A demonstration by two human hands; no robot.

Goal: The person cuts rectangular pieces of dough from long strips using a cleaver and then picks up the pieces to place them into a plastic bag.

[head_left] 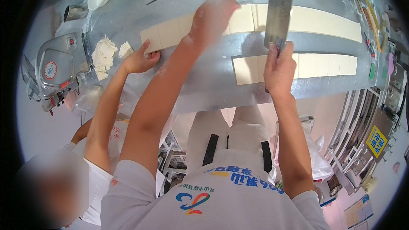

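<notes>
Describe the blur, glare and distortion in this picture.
Head view: the person's left hand is blurred, probably by motion; head view: the silver rectangular steel cleaver is fairly sharp; head view: the grey metal table shows soft glare, its near edge bends; head view: black corners.

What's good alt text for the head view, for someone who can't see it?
The right hand holds a cleaver over the far dough strip, the left hand, blurred, over the same strip. A co-worker's hand is at its left end; a shorter row of dough pieces lies nearer.
</notes>
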